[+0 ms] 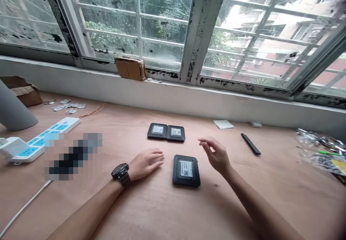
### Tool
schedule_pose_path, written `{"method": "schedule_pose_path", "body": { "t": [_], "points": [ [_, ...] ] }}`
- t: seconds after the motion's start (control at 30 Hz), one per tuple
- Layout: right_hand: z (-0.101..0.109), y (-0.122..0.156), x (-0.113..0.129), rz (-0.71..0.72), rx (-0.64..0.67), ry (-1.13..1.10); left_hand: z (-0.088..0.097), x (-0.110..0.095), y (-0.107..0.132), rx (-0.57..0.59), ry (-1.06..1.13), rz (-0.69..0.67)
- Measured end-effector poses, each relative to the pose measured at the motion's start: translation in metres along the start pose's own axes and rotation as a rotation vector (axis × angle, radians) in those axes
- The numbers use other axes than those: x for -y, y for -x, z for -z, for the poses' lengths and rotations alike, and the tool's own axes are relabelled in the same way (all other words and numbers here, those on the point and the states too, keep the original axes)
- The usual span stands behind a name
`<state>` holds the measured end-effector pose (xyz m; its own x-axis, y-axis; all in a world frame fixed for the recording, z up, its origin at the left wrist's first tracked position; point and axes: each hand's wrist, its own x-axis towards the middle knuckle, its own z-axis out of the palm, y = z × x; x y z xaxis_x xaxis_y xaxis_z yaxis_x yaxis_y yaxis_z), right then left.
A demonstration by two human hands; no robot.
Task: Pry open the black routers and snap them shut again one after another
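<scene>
A black rounded rectangular device (190, 180) with a white printed label lies flat on the table between my hands; its exact kind is unclear. Just left of it, my left hand (147, 163) rests on the tabletop with its fingers stretched out, holding nothing. My right hand (217, 156) hovers above and right of the device, fingers bent and thumb slightly apart, with nothing visible in it. Farther back, two similar labelled black devices, one on the left (157, 137) and one on the right (176, 139), lie side by side with their edges touching.
A white power strip (70, 121) and a blurred-out object (72, 159) with a white cable lie left. A black bar (251, 144), a white pad (223, 124) and plastic bags (316, 157) lie right. A cardboard box (130, 69) stands on the windowsill.
</scene>
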<state>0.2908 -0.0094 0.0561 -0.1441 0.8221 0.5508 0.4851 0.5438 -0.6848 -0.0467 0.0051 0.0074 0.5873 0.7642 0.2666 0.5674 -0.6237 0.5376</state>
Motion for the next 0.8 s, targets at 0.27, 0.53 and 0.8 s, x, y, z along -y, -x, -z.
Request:
{"method": "schedule_pose_path", "body": {
  "t": [0.27,0.53,0.8],
  "points": [
    [0.033,0.032,-0.052,-0.136,0.415,0.615,-0.010,-0.016,-0.009,0.095,-0.036,-0.087],
    [0.011,0.034,-0.028,-0.068,0.343,0.354,-0.030,-0.036,-0.025,0.185,-0.015,-0.121],
    [-0.005,0.024,0.001,-0.343,0.424,0.234,-0.033,-0.049,-0.018,0.175,0.029,-0.095]
  ]
}}
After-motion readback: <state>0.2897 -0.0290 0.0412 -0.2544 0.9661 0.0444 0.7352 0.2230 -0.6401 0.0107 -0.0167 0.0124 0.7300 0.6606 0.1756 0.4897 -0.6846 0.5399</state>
